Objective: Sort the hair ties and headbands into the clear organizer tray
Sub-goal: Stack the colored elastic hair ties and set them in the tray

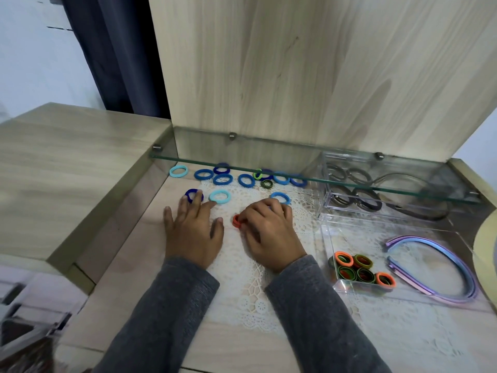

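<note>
left grip (pixel 192 234) lay released, fingertips touching blue tie (pixel 189 193) at its 12 o'clock | right grip (pixel 269 232) pinched orange tie (pixel 236 221)

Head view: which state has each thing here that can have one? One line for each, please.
Left hand: flat, fingertips touching the dark blue fabric hair tie.
Right hand: fingers curled, gripping the orange fabric hair tie.
Light wooden lid: raised.
Clear plastic organizer tray: partly filled with orange and green ties.
Purple plastic headbands: lying in the tray.
</note>
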`<state>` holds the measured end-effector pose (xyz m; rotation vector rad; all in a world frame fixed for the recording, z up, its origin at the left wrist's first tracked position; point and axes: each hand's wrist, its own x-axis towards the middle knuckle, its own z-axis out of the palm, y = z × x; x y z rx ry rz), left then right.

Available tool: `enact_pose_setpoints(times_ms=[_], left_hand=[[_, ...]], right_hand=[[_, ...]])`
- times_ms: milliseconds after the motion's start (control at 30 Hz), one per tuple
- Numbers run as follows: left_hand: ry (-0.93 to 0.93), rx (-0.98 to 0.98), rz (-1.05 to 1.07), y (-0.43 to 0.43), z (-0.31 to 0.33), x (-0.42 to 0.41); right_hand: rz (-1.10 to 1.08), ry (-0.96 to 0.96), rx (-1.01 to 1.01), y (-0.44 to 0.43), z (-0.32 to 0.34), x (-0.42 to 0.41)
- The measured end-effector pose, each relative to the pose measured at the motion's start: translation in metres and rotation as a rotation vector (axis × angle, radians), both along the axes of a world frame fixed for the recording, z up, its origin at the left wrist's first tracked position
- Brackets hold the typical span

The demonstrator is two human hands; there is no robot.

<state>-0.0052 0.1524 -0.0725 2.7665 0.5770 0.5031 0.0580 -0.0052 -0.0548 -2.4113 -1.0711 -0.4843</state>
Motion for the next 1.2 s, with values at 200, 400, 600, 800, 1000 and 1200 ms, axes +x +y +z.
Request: enact_pose_setpoints(times_ms=[200, 400, 600, 800, 1000, 1200], left_hand=[[-0.012, 0.033, -0.009, -0.001, 0.003, 0.009], [0.105, -0.012, -0.027, 0.003, 0.014, 0.046], [0.087, -0.029, -0.154, 0.009, 0.021, 0.076], [0.037, -0.07, -0.29, 0.009, 0.032, 0.104], [0.057, -0.085, -0.386, 0.004, 0.03, 0.121], [0.015, -0.034, -0.45, 0.008, 0.023, 0.128]], right_hand=[[-0.231, 0.031, 0.097, -0.001, 0.004, 0.01], [-0.511, 0.158, -0.032, 0.004, 0.002, 0.032], [-0.539, 0.171, -0.067, 0.01, 0.001, 0.047], [-0.534, 0.162, -0.094, 0.014, -0.005, 0.054], [-0.492, 0.161, -0.08, 0.015, -0.006, 0.052], [-0.477, 0.13, -0.021, 0.017, -0.008, 0.052]])
